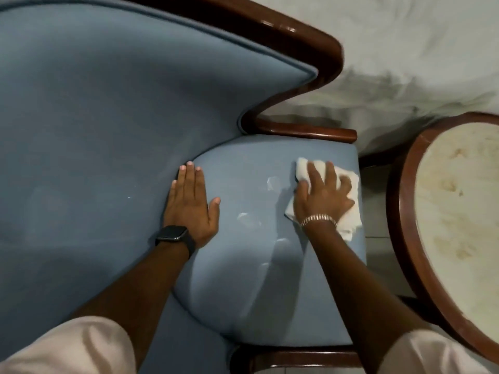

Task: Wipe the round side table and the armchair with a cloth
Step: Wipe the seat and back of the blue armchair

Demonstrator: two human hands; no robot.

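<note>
A blue upholstered armchair (94, 117) with a dark polished wooden frame fills the left and middle of the head view. My left hand (191, 203) lies flat and empty on the seat cushion, fingers pointing at the backrest, a black watch on its wrist. My right hand (322, 197) presses a crumpled white cloth (348, 211) onto the seat near its right edge, a metal bracelet on that wrist. Pale smears mark the cushion between my hands. The round side table (405, 220), with a wooden rim and a stained cream top, stands at the right.
White rumpled bedding (418, 55) lies beyond the chair and table at the upper right. A strip of pale floor (378, 211) separates the chair seat from the table. The chair's wooden arms (305, 130) border the seat at the far and near sides.
</note>
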